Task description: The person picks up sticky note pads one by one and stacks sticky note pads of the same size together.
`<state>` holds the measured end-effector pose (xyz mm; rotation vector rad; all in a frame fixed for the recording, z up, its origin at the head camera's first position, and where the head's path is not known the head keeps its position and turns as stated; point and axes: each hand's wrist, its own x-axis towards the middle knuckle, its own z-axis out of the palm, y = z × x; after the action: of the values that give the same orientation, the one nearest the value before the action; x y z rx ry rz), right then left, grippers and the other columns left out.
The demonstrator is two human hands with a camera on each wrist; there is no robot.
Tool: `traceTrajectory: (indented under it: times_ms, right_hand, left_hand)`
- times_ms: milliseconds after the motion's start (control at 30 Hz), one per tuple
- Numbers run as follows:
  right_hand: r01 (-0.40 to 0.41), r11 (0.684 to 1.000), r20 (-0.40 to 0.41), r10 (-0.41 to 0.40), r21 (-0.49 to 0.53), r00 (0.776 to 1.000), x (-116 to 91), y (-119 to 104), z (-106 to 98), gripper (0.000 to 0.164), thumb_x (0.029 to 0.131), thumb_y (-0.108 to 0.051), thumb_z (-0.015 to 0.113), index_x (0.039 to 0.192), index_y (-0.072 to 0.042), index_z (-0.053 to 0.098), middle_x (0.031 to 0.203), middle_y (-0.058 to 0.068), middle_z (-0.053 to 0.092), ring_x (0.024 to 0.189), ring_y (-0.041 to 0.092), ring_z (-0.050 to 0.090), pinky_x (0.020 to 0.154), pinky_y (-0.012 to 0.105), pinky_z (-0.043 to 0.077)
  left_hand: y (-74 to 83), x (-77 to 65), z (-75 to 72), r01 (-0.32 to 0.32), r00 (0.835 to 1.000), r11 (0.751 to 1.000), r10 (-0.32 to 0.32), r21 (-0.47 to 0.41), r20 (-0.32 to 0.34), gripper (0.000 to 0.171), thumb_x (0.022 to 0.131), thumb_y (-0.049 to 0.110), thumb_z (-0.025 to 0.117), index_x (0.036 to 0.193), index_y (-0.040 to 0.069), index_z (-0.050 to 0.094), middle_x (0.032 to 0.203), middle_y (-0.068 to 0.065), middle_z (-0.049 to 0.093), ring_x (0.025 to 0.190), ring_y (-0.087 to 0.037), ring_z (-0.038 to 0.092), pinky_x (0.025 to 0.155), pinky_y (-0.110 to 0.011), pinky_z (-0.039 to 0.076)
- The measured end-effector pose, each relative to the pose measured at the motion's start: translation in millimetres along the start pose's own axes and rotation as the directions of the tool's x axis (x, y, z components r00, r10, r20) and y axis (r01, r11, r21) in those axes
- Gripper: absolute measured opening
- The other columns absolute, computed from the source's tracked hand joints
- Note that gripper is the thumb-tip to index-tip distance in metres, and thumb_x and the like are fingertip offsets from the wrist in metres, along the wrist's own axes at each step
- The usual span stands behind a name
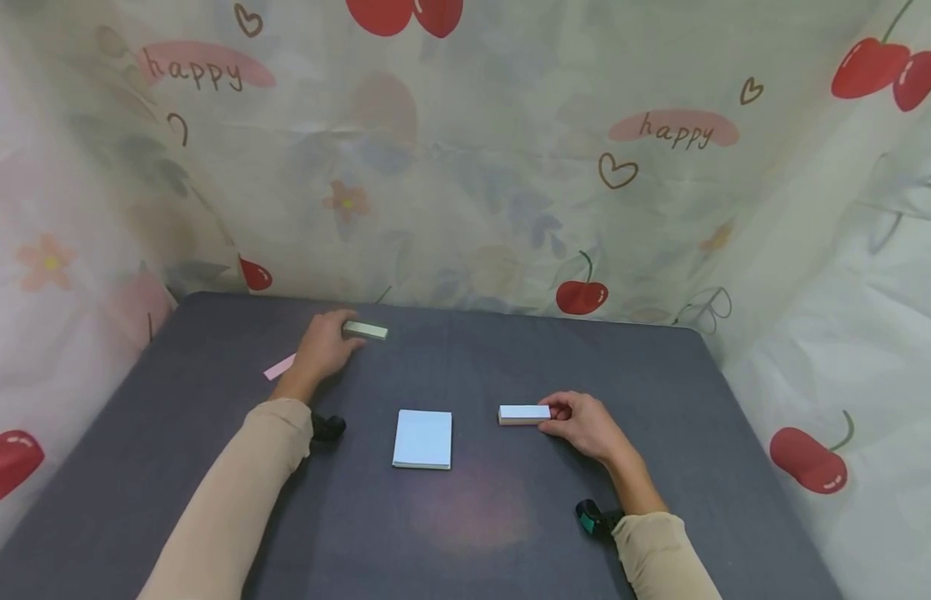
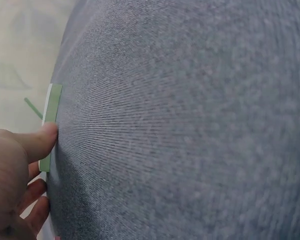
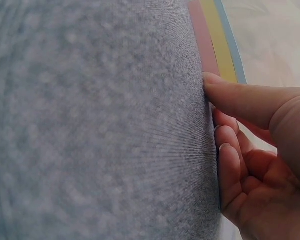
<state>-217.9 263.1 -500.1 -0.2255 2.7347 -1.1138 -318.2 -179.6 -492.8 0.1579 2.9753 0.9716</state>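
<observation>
My left hand [image 1: 322,346] pinches one end of a narrow green sticky note pad [image 1: 366,331] near the table's far edge. In the left wrist view, the thumb lies on the green face of the pad [image 2: 52,105], with a white layer behind it. On the right, my right hand [image 1: 583,423] grips the end of a small stack of narrow sticky note pads [image 1: 522,414], light blue on top. Pink, yellow and blue layers of that stack [image 3: 217,42] show in the right wrist view, thumb against its side. A pink strip [image 1: 279,367] lies partly hidden behind the left wrist.
Between the hands, a square light-blue note pad [image 1: 422,440] lies on the dark grey tabletop [image 1: 465,367]. A cherry-print curtain [image 1: 450,183] hangs behind the table's far edge and down both sides.
</observation>
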Motion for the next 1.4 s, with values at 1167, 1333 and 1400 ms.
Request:
traceTrajectory:
  times_ms: [1167,1333,1400]
  right_hand:
    - [0.004,1.000,-0.004,-0.004,-0.014,1.000,-1.8,-1.6,-0.2,0.026,0.088,-0.016,0.080,0.113,-0.009,0.075,0.090,0.004,0.067,0.077,0.015,0.055,0.066,0.023,0.044]
    - [0.007,1.000,-0.006,-0.008,-0.020,1.000,-1.4,-2.6,-0.1,0.027,0.088,-0.015,0.080,0.113,-0.009,0.074,0.089,0.004,0.067,0.077,0.015,0.054,0.066,0.023,0.044]
    - [0.007,1.000,-0.007,-0.007,-0.019,1.000,-1.3,-3.1,-0.1,0.027,0.088,-0.015,0.080,0.113,-0.009,0.074,0.089,0.004,0.066,0.076,0.015,0.054,0.066,0.023,0.044]
  left_hand:
    - [-6.7,-5.0,3.4,-0.056,0.997,0.997,0.058,0.043,-0.048,0.035,0.107,0.026,0.052,0.134,0.007,0.064,0.130,-0.020,0.059,0.120,-0.036,0.048,0.102,-0.058,0.041]
    - [-4.6,-8.1,1.8,-0.045,0.998,0.998,0.047,0.032,-0.050,0.037,0.108,0.028,0.051,0.137,0.009,0.062,0.128,-0.019,0.064,0.115,-0.035,0.050,0.100,-0.058,0.042]
    - [-3.8,-9.5,0.9,-0.043,0.998,0.999,0.044,0.031,-0.050,0.037,0.108,0.029,0.050,0.138,0.009,0.061,0.126,-0.018,0.065,0.111,-0.034,0.051,0.099,-0.057,0.042]
